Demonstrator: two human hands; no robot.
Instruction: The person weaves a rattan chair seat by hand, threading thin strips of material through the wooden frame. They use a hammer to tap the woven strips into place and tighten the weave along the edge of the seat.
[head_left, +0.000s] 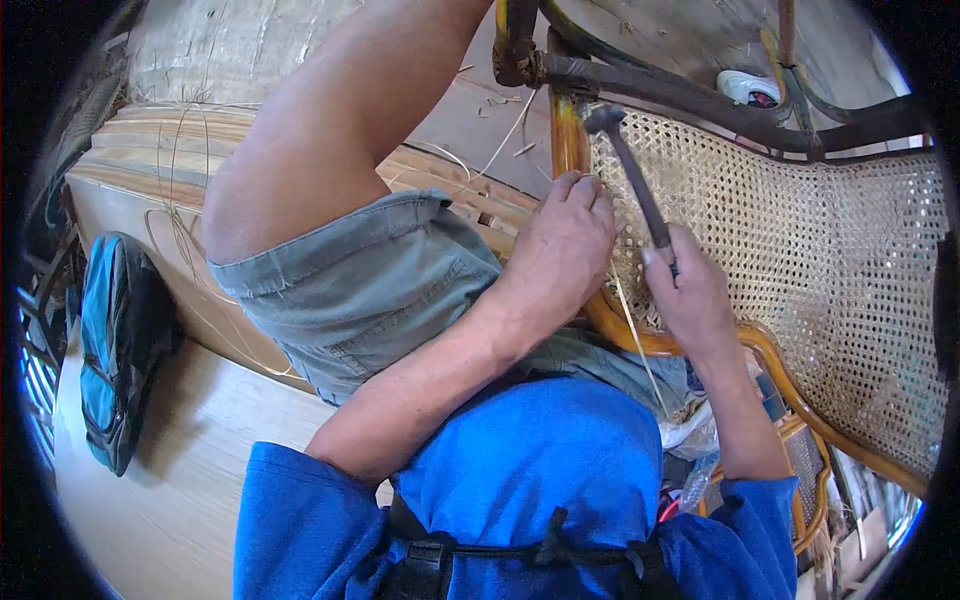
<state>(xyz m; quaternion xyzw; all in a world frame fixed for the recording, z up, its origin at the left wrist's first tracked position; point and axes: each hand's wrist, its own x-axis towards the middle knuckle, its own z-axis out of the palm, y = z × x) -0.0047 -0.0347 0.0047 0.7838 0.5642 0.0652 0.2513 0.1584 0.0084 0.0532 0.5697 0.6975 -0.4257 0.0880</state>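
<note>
My right hand (692,295) is wrapped round the handle of a hammer (637,185). The hammer's head is raised above the cane seat, close to the chair frame. My left hand (562,245) rests on the frame's varnished edge, its fingers bent and pressed together; whatever they pinch is hidden. A thin pale cane strip (632,325) trails from beside that hand down over the frame toward my lap. The rattan chair (571,140) lies tilted before me, with woven cane mesh (760,215) stretched inside its curved, glossy brown frame.
Dark bent poles (680,95) cross above the mesh. My bare knee (250,200) is raised at the left, beside stacked boards (150,150) with loose cane strands. A teal and black backpack (105,350) lies farther left. Clear plastic (690,435) and another rattan piece (805,470) are at lower right.
</note>
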